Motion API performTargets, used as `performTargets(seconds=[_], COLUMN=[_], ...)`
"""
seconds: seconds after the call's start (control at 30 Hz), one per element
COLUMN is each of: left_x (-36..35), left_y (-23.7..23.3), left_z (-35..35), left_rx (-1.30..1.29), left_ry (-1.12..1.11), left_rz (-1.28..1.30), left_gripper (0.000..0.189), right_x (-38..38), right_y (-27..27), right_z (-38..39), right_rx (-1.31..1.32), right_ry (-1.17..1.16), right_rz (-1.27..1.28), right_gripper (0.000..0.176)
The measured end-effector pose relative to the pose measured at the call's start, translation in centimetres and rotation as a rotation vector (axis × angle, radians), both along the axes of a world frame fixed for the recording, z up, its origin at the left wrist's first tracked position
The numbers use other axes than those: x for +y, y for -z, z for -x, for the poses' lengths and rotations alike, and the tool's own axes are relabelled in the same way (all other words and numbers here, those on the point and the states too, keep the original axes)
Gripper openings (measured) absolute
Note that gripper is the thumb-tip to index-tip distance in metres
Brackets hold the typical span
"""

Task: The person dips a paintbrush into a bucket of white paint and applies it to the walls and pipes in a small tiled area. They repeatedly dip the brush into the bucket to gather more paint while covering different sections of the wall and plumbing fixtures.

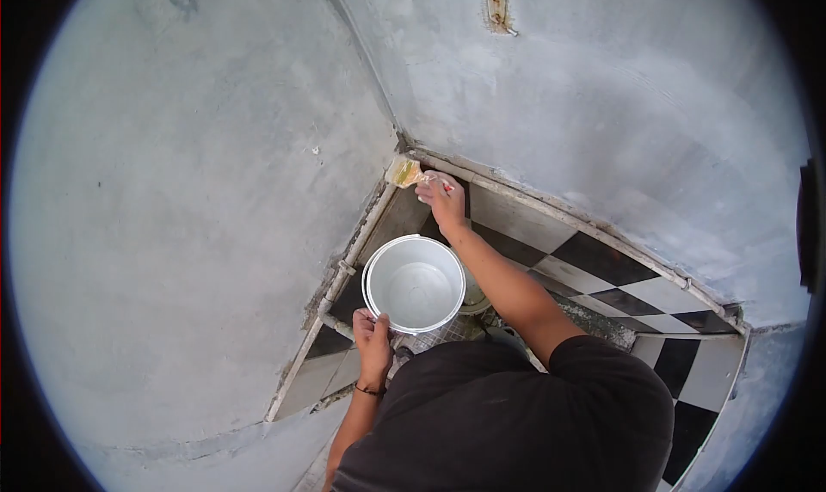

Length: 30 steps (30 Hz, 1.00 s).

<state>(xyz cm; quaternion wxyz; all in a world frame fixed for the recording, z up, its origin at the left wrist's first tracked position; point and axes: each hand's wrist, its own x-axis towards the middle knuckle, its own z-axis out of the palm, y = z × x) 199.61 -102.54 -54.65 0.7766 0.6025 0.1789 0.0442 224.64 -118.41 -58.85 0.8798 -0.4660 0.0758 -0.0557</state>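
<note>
My right hand (pixel 443 199) is closed around the handle of a paintbrush (pixel 404 172). The brush's bristles are right at the wall corner, beside the upper end of the pipe, and its handle is smeared with white and red. My left hand (pixel 371 341) grips the rim of a white bucket (pixel 415 285) at its lower left. Held below the brush, the bucket shows a pale inside with a ring on its bottom.
Grey plastered walls (pixel 224 191) meet at the corner. A pipe (pixel 551 208) runs along the ledge above black and white tiles (pixel 605 258). Another pipe (pixel 366 225) follows the left wall. A rusty metal strip (pixel 496 2) is fixed high on the right wall.
</note>
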Motion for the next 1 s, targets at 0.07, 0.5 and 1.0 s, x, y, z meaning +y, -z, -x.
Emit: performTargets(seconds=[0.07,0.5,1.0], left_x=[0.1,0.6,1.4], left_y=[-0.3,-0.5,0.1], left_z=[-0.1,1.5,2.4], left_rx=[-0.007,0.025,0.01], left_ry=[-0.022,-0.019,-0.068], left_rz=[0.003,0.024,-0.011], left_gripper=[0.014,0.014,0.013], right_x=[1.2,-1.2,-1.0], right_y=[0.5,-3.8,-3.8], right_z=[1.0,-3.4,-4.1], right_rx=[0.002,0.055,-0.134], right_ry=[-0.038,0.08,0.135], right_rz=[0.044,-0.028,0.416], right_gripper=[0.022,0.022,0.019])
